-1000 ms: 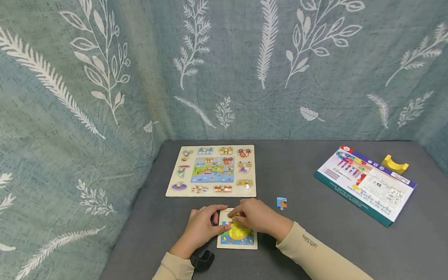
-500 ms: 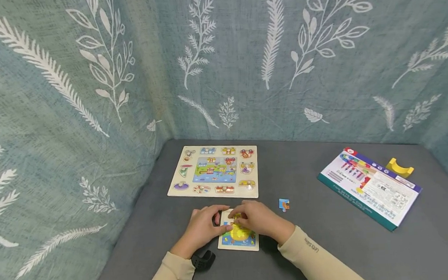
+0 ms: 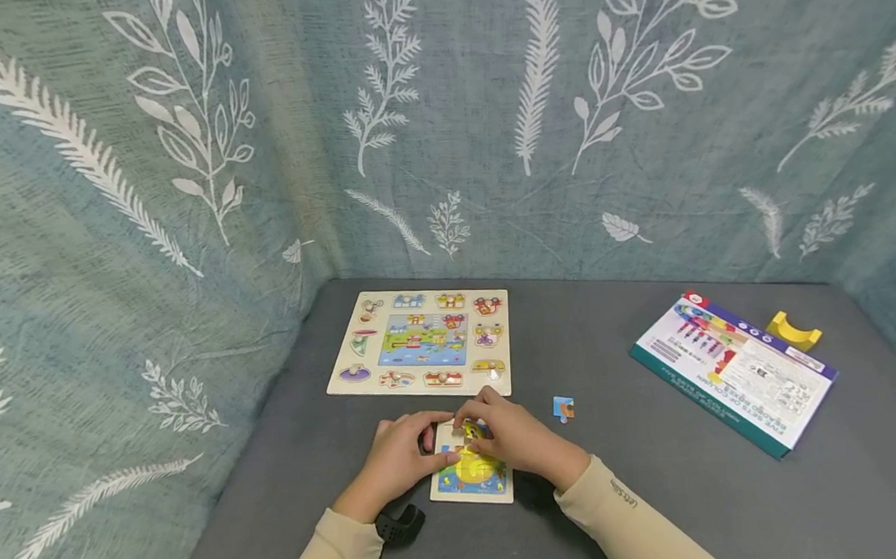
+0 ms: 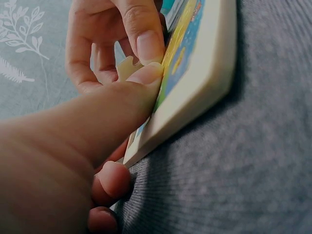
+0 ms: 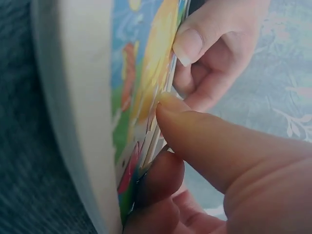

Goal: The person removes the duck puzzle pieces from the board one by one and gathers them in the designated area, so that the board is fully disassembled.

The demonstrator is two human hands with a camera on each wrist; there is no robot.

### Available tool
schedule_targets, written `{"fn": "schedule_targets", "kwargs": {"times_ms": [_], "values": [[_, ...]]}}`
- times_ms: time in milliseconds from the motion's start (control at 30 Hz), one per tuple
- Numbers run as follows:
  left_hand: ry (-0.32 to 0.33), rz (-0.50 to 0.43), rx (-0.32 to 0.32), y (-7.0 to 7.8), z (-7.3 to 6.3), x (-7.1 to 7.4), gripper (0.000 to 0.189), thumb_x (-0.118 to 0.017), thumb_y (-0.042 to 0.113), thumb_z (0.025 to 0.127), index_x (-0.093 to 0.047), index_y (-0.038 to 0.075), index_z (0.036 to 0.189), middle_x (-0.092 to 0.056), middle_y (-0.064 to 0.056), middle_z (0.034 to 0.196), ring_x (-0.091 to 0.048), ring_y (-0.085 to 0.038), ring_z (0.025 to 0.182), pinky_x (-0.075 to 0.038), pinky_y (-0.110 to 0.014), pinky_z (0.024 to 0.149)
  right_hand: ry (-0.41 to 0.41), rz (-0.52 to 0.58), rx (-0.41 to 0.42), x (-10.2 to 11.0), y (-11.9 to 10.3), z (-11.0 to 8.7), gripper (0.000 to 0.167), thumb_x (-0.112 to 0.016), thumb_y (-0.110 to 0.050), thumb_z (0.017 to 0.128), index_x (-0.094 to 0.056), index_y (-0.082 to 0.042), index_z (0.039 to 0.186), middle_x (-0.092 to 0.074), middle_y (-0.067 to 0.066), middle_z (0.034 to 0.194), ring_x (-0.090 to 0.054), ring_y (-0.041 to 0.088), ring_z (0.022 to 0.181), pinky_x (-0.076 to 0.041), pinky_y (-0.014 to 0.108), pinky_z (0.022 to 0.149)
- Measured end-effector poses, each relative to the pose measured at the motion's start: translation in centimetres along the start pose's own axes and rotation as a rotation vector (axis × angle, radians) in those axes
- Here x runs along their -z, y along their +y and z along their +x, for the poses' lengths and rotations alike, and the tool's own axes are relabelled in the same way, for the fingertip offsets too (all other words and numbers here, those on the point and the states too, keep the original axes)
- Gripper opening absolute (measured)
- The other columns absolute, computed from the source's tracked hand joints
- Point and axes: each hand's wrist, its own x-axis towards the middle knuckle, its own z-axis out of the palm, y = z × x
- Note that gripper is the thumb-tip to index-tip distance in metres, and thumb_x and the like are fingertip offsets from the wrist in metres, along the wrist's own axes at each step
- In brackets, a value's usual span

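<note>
A small wooden jigsaw board [image 3: 468, 499] with a yellow duck picture on blue lies between the hands in the head view. My left hand [image 3: 397, 458] grips its left side, thumb on the picture and fingers along the edge. From the right, my right hand [image 3: 521, 436] pinches a puzzle piece over the upper part of the board. In the left wrist view a pale, notched piece [image 4: 126, 69] stands tilted up beside the thumbs; its picture side is hidden there. Right of the board lies a loose blue and orange puzzle piece [image 3: 563, 407] on the table.
Behind the small board lies a larger wooden peg puzzle [image 3: 373, 383]. A white and green box [image 3: 730, 375] and a yellow curved block [image 3: 793, 331] are at the right. Patterned cloth [image 3: 479, 128] hangs behind the dark table [image 3: 609, 347].
My right hand's fingers have shifted slightly up the board, and more of the duck's head shows beneath them. The left hand keeps its grip. The head view has shifted a little.
</note>
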Motion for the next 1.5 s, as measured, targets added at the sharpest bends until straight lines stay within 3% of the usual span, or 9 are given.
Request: {"fn": "schedule_targets", "kwargs": {"times_ms": [233,533,833,1133,1500], "values": [[0.002,-0.010,0.000,0.1,0.0,-0.1,0.051,-0.088,0.039,0.087,-0.073,0.015,0.128,-0.045,0.014,0.072,-0.036,-0.005,0.063,-0.026,-0.042,0.077,0.019,0.064,-0.002,0.2,0.3,-0.1,0.024,-0.075,-0.008,0.099,-0.068,-0.015,0.121,-0.052,0.000,0.105,-0.049,0.010,0.073,-0.047,0.029,0.070],[-0.009,-0.024,0.008,-0.1,-0.1,-0.1,0.052,-0.087,0.039,0.087,-0.072,0.017,0.132,-0.045,0.014,0.072,-0.036,-0.006,0.063,-0.026,-0.043,0.077,-0.010,0.239,-0.039,1.8,0.8,-0.4,0.026,-0.071,-0.013,0.103,-0.068,-0.014,0.129,-0.056,-0.001,0.109,-0.050,0.014,0.077,-0.047,0.031,0.070],[-0.001,-0.024,0.015,0.0,-0.1,0.0,0.051,-0.088,0.037,0.087,-0.072,0.018,0.132,-0.045,0.015,0.073,-0.036,-0.005,0.063,-0.025,-0.043,0.078,0.069,0.174,0.019,5.4,2.8,-2.6,0.025,-0.073,-0.011,0.101,-0.076,-0.008,0.126,-0.063,-0.001,0.109,-0.049,0.015,0.086,-0.045,0.031,0.074],[-0.006,-0.040,0.010,0.0,0.1,-0.2,0.052,-0.088,0.036,0.087,-0.072,0.018,0.133,-0.045,0.014,0.073,-0.036,-0.005,0.063,-0.024,-0.043,0.079,0.134,0.132,-0.042,8.4,5.4,-5.8,0.029,-0.077,-0.009,0.097,-0.076,-0.010,0.126,-0.061,-0.002,0.111,-0.056,0.017,0.094,-0.049,0.031,0.072],[-0.016,-0.046,0.010,0.1,0.1,-0.1,0.052,-0.088,0.036,0.087,-0.072,0.017,0.133,-0.045,0.015,0.073,-0.037,-0.005,0.063,-0.024,-0.044,0.079,0.223,-0.006,-0.083,9.9,8.5,-8.9,0.017,-0.086,-0.005,0.088,-0.078,-0.012,0.102,-0.065,-0.003,0.102,-0.059,0.016,0.089,-0.052,0.032,0.077]]}}
